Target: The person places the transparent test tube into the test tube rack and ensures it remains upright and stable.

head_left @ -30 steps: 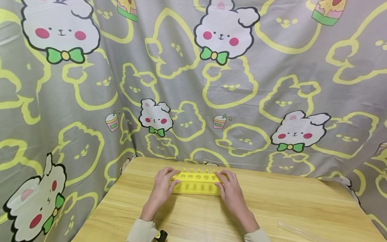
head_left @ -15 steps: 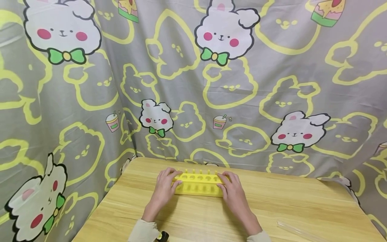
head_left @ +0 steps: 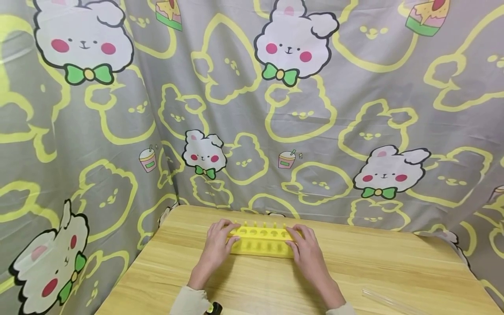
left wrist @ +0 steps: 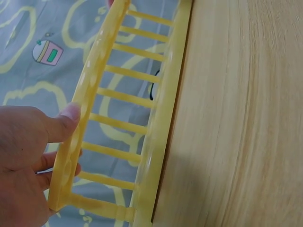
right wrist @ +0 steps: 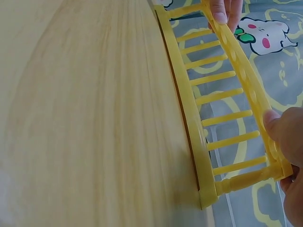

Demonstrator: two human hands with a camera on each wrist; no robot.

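A yellow plastic test tube rack (head_left: 261, 239), with a row of round holes on top and a row of pegs behind, stands upright on the table. My left hand (head_left: 218, 245) grips the left end of its top bar. At the other end my right hand (head_left: 309, 248) pinches the same bar. Up close in the left wrist view, the left thumb presses the near side of the bar while fingers curl underneath. The right wrist view has the right thumb on the bar, its fingers partly hidden behind it. Slim rods join the top to the rack's base (right wrist: 186, 104).
A clear, thin tube (head_left: 387, 300) lies on the wooden table (head_left: 393, 262) at the front right. Behind and to the left hangs a grey curtain (head_left: 244, 113) printed with rabbits. A black band (head_left: 215, 308) shows by the left sleeve.
Both hands have shifted the rack slightly to the right and a little nearer to me, keeping their hold on its ends. The clear tube stays where it was.
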